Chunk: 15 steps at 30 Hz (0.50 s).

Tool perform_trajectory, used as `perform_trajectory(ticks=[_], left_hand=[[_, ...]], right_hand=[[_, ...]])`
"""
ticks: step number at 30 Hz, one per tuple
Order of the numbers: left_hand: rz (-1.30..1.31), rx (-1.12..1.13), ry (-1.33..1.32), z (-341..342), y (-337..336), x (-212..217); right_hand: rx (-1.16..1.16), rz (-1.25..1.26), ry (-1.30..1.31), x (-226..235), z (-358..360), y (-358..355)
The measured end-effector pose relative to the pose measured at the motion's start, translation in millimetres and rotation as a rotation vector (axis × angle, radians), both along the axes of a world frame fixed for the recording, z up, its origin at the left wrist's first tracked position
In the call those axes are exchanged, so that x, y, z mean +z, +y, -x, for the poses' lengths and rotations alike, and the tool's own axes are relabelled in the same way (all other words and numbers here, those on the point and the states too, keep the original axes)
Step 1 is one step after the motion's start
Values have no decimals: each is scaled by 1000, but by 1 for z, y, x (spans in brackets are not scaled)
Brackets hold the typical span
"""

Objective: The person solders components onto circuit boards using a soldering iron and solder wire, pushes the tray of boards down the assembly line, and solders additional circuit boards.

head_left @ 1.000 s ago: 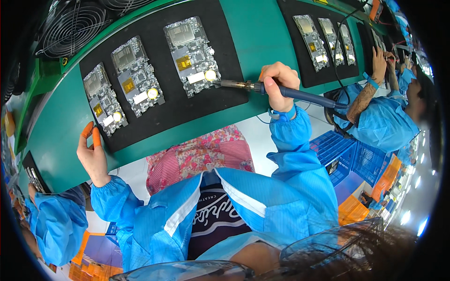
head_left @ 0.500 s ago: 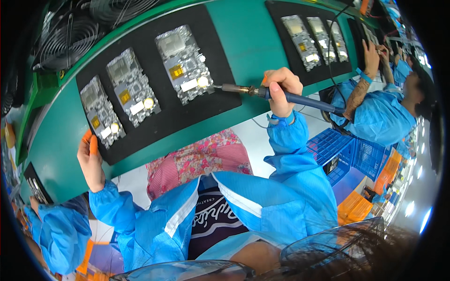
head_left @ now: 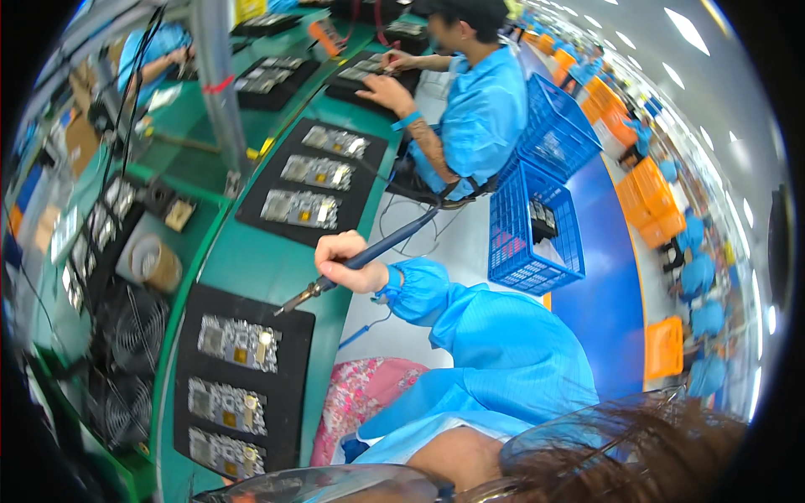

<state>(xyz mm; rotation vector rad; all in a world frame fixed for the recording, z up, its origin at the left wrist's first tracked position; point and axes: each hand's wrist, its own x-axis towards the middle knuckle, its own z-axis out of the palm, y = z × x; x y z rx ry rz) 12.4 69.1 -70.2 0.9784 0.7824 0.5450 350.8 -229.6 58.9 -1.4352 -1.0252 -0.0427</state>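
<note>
Green counter (head_left: 277,268) is curving through a busy assembly hall, running past rows of workers in blue smocks. At its edge, the person's right hand (head_left: 348,261) is keeping its grip clamped on a blue-handled soldering iron (head_left: 360,260), its metal tip hanging just above the top corner of a black rectangular mat (head_left: 289,377). Three silver circuit boards with small gold parts (head_left: 239,342) are lying in a row on that mat, the nearest one just below the tip. The left hand is lying out of view. Another black mat with three more boards (head_left: 314,184) is sitting farther along the counter, where a co-worker in a blue smock (head_left: 482,117) is bending over a further mat. Blue plastic crates (head_left: 532,222) are standing on the floor beside that co-worker. Black round fans (head_left: 134,335) are sitting left of the nearest mat.
</note>
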Motion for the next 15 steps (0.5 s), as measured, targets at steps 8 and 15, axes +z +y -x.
perform_trajectory(ticks=[8,15], left_hand=[[101,-141,4,-59,-45,42],[222,-127,-6,-51,-63,59]], right_hand=[[-77,-40,29,28,8,-5],[-236,-138,-67,52,-10,-17]])
